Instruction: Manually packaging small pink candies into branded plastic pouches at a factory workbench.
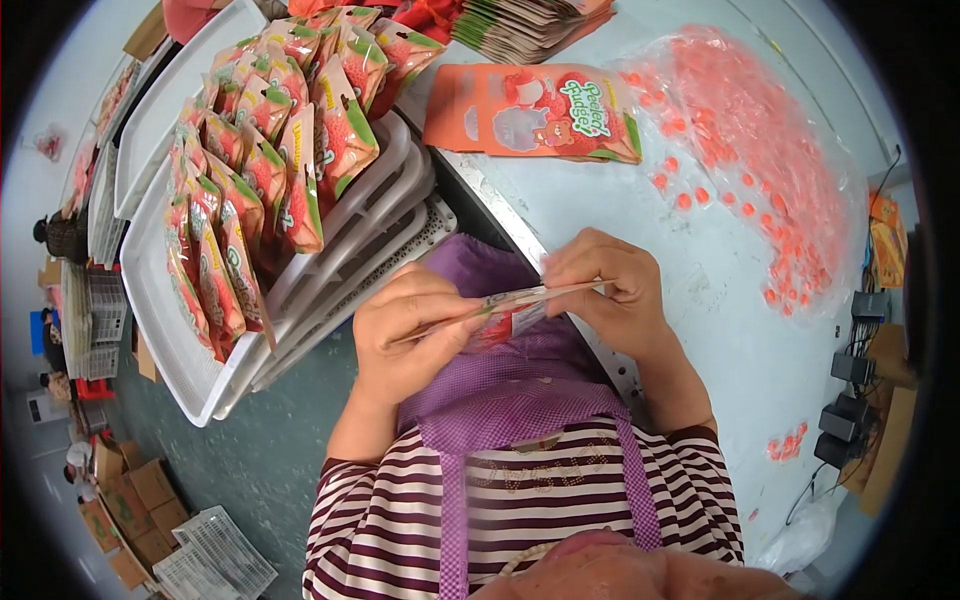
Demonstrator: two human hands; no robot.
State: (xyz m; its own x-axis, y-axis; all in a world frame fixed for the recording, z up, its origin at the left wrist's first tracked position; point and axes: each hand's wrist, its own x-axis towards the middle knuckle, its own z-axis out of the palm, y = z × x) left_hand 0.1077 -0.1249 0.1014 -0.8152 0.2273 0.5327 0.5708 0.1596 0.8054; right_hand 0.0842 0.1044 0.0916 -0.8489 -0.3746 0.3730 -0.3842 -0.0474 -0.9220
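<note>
In front of my purple apron, both hands grip a flat printed pouch (515, 299), seen almost edge-on, with some red showing below its edge. My left hand (408, 318) pinches one end between thumb and fingers. At the other end, my right hand (612, 285) is closed on the edge, close to the table's rim. Whether the pouch has anything inside is hidden. Beyond my hands, a flat red pouch with a green corner (535, 112) lies on the table. To the left, several filled pouches (262, 150) stand in rows in a white tray (195, 385).
A stack of flat pouches (525, 28) lies at the table's far edge. Clear plastic film (740, 130) with many small red pieces spreads over the right side. Black power adapters (845, 415) with cords line the right edge. Cardboard boxes (140, 500) stand on the floor at left.
</note>
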